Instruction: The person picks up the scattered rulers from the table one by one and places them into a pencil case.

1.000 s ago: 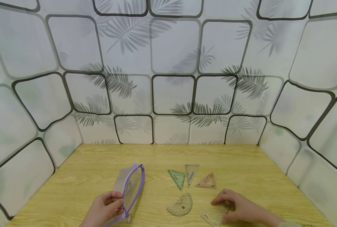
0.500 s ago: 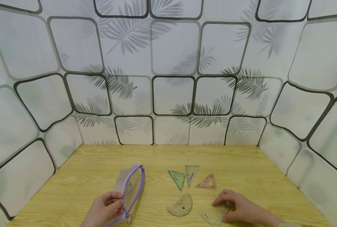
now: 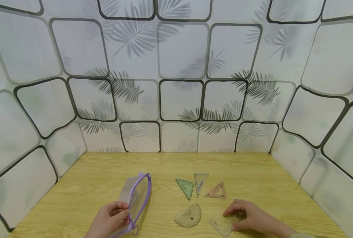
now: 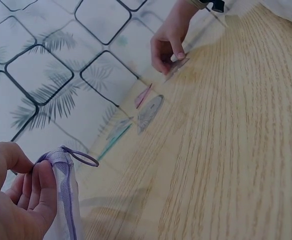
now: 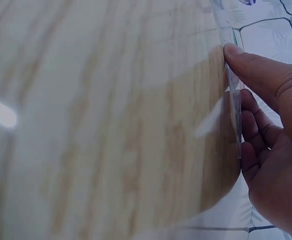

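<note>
Item, pouch (image 3: 126,189): at your left side of the table (image 3: 254,175), mouth parted along its purple zip (image 3: 149,190); probably light and limp, its wall apt to fold, so the zip edge looks the firmest place for you to hold it.

Item, left hand (image 3: 112,216): yours pinches the pouch by that edge, thumb against fingers, near the ring pull (image 3: 136,230).

Item, clear set square (image 3: 219,228): on the table under your right side, partly covered by the hand; seemingly thin, stiff plastic, light, slick and hard to lift from flat; best gripped by opposite edges, as a bend may crack it.

Item, right hand (image 3: 248,215): yours holds the clear set square between thumb and fingertips, the grip narrow; whether the piece is fully off the wood you cannot tell.

Items, loose, between your hands: protractor (image 3: 188,218), nearest you; green triangle (image 3: 189,189), beyond it; small clear triangle (image 3: 198,188), just beside the green; pink triangle (image 3: 215,191), to the right; all lie flat, likely as stiff and slippery; each offers its rim.
</note>
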A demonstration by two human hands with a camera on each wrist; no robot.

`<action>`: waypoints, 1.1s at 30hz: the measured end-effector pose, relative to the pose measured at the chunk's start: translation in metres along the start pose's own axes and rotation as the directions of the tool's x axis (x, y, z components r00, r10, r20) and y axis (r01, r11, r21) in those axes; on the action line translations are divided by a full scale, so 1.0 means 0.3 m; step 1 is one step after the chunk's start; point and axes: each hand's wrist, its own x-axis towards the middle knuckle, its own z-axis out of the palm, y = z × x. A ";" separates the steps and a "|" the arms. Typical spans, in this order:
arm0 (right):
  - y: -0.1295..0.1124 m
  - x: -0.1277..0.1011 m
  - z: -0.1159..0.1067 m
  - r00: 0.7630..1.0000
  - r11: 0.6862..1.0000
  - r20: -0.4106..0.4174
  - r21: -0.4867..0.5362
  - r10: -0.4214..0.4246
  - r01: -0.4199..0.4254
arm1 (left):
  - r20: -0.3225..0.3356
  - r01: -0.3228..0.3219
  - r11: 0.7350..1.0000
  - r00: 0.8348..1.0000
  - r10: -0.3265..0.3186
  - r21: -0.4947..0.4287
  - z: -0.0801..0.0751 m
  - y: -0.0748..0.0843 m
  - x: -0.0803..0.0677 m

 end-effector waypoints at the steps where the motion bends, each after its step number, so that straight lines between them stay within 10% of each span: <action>1: 0.002 0.000 -0.001 1.000 1.000 0.002 0.004 0.002 -0.002 | 0.001 0.004 1.000 1.000 -0.004 -0.004 -0.001 -0.001 0.000; 33: -0.014 0.012 -0.040 0.991 0.995 0.121 0.075 0.052 -0.062 | 0.048 0.002 1.000 0.999 -0.001 -0.030 -0.011 -0.012 0.008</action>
